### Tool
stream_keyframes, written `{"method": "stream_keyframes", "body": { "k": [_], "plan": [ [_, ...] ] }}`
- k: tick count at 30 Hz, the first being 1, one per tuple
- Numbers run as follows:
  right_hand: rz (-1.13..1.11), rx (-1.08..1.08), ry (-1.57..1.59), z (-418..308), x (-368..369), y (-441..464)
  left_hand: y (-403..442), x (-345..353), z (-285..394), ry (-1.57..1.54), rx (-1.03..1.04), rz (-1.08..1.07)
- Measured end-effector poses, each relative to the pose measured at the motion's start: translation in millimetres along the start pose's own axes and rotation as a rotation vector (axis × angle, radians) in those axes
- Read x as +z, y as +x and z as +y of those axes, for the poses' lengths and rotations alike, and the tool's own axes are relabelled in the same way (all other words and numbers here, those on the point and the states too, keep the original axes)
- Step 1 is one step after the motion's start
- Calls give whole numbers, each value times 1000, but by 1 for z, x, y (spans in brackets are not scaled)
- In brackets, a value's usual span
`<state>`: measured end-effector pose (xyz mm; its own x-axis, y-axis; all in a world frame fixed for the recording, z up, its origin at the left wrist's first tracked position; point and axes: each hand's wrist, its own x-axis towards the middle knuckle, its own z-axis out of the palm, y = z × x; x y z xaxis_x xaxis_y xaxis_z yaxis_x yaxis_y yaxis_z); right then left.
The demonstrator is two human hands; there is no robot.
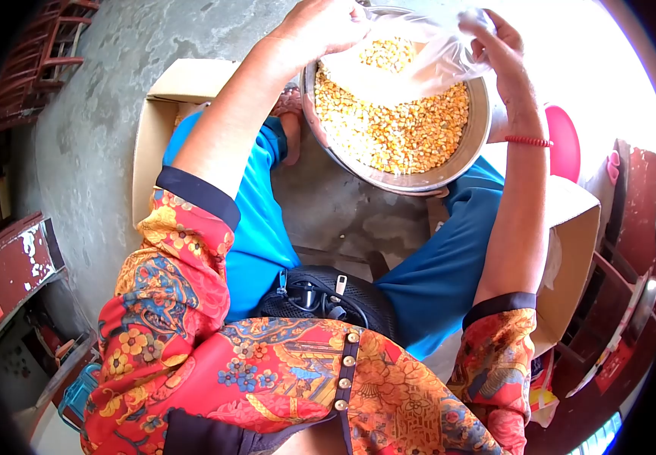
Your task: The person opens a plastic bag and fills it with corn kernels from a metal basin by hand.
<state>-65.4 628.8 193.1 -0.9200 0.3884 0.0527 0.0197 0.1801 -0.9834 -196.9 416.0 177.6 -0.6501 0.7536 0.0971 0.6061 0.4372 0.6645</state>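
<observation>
A clear plastic bag (445, 53) is stretched between my two hands above a round metal pot (481, 125). Yellow corn kernels (392, 133) fill much of the pot, and some show through the thin plastic. My left hand (326, 26) is closed on the bag's left edge, over the pot's far left rim. On the other side, my right hand (501, 49) pinches the bag's right edge with bent fingers; its fingertips are slightly blurred. A red bead bracelet (529, 141) circles my right wrist.
Cardboard boxes (146, 155) stand beside my legs, one on each side. A pink round object (563, 142) is behind my right forearm. Wooden furniture (28, 262) lines the left, with a reddish chair (39, 64) farther back. The black pouch (328, 292) rests at my waist.
</observation>
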Motion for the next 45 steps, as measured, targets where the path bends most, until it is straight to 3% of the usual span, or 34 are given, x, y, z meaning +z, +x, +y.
{"method": "stream_keyframes", "body": {
  "k": [2,5,6,8,9,10,11,13,15,17,21,23,24,25,27,29,30,31,33,34,36,37,40,42,45],
  "plan": [
    [67,-205,-109,-1,4,-6,-1,3,-1,12,-7,14],
    [85,-336,-303,-50,16,-16,2,-2,6,83,-104,-27],
    [-22,-401,-191,-50,14,-15,2,-2,6,84,-105,-28],
    [-322,-246,-143,-55,17,-15,2,-1,6,50,-69,-4],
    [-492,-343,-134,-53,23,-14,2,1,6,52,-70,-7],
    [-668,-123,-106,-55,24,-18,1,2,6,23,-40,-2],
    [-690,62,-132,-49,32,-23,1,4,6,-6,-9,3],
    [-492,138,-421,-23,36,-27,3,4,7,33,-35,-55],
    [-386,-121,-639,51,10,-1,4,0,10,71,-64,-108],
    [-105,-65,-760,75,-7,13,1,-4,17,-21,-137,-195],
    [-120,-84,-750,75,-16,23,0,-3,14,-27,-104,-190],
    [-381,-37,-671,67,-6,20,1,0,12,-9,-64,-165],
    [-386,-307,-588,56,13,11,2,0,14,-9,-63,-166],
    [-389,-382,-386,53,31,4,2,0,16,-4,-76,-183],
    [-324,-674,-637,51,52,-3,5,7,10,5,-89,-207],
    [-607,-310,-1059,46,58,-15,7,18,0,-384,-108,-89],
    [-832,-169,-1187,51,63,-12,8,16,-1,-496,-148,-138],
    [-938,-244,-1157,65,62,-13,8,16,0,-496,-147,-140],
    [-890,-135,-1118,62,59,-22,2,15,3,-783,-143,-167],
    [-892,-134,-1119,58,58,-20,0,12,7,-784,-144,-166],
    [-647,-99,-919,52,56,-17,-2,6,14,-779,-53,-183],
    [-426,-307,-923,88,50,-10,-1,7,16,-779,-55,-182],
    [-277,174,-862,72,40,4,3,10,19,-604,-186,-72],
    [-202,233,-907,99,29,13,5,12,18,-908,-185,-171],
    [-185,324,-873,82,30,9,4,3,17,-679,-120,-356]
  ]
}}
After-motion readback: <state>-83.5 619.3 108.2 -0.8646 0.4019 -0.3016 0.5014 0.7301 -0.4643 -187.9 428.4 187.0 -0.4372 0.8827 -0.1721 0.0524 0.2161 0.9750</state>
